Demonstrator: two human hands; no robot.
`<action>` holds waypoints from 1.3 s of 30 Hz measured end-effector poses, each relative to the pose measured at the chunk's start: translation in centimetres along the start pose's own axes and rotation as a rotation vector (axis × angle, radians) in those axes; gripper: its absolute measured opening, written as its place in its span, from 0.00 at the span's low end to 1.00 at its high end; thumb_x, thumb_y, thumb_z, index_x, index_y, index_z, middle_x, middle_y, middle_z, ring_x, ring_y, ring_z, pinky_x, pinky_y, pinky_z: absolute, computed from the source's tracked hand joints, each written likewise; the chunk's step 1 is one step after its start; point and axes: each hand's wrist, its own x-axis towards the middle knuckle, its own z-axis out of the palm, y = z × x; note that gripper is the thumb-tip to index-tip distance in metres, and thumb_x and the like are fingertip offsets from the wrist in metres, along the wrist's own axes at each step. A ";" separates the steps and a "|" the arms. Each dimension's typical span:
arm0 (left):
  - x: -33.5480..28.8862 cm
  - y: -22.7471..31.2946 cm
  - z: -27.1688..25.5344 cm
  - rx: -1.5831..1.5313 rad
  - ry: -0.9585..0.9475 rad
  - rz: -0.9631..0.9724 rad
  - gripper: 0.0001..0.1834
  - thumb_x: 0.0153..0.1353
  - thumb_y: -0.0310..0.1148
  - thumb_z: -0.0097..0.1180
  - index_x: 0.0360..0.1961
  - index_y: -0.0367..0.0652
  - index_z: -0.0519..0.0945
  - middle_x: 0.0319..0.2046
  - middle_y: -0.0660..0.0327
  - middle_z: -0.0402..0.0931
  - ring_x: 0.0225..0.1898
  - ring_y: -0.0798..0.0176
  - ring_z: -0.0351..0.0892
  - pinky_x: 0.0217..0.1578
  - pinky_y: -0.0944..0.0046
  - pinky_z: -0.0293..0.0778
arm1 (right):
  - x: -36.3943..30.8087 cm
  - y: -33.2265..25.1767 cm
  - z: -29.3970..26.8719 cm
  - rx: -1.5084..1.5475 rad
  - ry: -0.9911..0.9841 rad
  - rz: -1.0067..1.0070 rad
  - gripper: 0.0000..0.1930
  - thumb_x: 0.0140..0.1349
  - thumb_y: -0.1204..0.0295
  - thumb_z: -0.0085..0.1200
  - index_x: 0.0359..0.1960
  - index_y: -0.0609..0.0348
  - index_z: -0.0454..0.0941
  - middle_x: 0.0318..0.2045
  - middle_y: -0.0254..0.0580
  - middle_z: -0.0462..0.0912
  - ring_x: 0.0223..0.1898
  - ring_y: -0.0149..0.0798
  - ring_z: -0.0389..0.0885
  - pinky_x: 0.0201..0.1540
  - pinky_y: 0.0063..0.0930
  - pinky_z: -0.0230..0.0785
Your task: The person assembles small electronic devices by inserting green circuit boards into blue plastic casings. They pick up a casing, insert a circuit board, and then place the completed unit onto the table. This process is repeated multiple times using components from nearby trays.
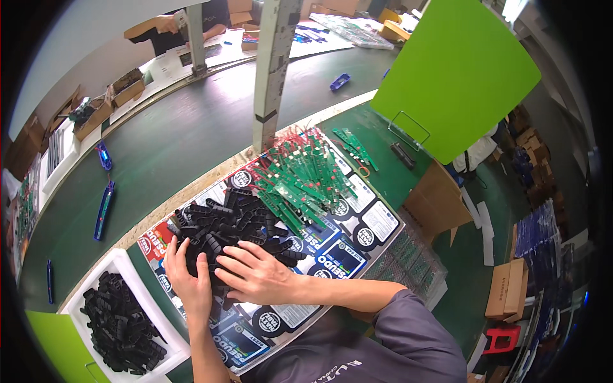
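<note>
A heap of small black plastic parts (220,220) lies on a printed sheet (383,220) in front of me. My left hand (189,281) rests at the heap's near left edge, its fingers and thumb spread. Reaching across from the right, my right hand (258,277) lies over the near side of the heap with its fingers stretched out, touching the black parts. Nothing is visibly gripped in either hand, though the undersides of both palms are hidden. Beyond the heap, to the right, sits a pile of narrow green circuit boards (306,182) with red wires.
A white tray (121,260) full of similar black parts stands at the left. Past a metal post (269,76) runs a dark green conveyor belt (172,127) carrying blue pieces (104,210). A green panel (460,76) rises at right, above a cardboard box (437,198). Another person (182,32) works opposite.
</note>
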 end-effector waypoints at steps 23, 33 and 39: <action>0.3 0.8 -0.1 -0.025 -0.034 -0.030 0.25 0.67 0.32 0.64 0.64 0.38 0.79 0.72 0.46 0.69 0.74 0.42 0.65 0.75 0.45 0.56 | 3.8 3.8 1.7 0.377 0.358 0.292 0.20 0.56 0.83 0.66 0.51 0.63 0.83 0.43 0.48 0.80 0.41 0.49 0.82 0.43 0.39 0.78; 0.7 1.0 0.0 -0.012 -0.018 -0.023 0.25 0.64 0.31 0.66 0.63 0.38 0.80 0.70 0.45 0.71 0.72 0.42 0.67 0.74 0.47 0.58 | 3.8 4.3 0.0 0.616 0.423 0.471 0.15 0.65 0.82 0.65 0.53 0.62 0.84 0.40 0.44 0.84 0.35 0.36 0.85 0.36 0.30 0.78; 0.9 0.3 -0.1 -0.009 0.021 0.011 0.27 0.62 0.36 0.69 0.61 0.39 0.81 0.68 0.44 0.72 0.71 0.40 0.69 0.72 0.44 0.61 | 3.3 4.7 1.2 0.663 0.350 0.627 0.17 0.67 0.82 0.62 0.57 0.59 0.83 0.40 0.40 0.82 0.34 0.30 0.78 0.36 0.26 0.72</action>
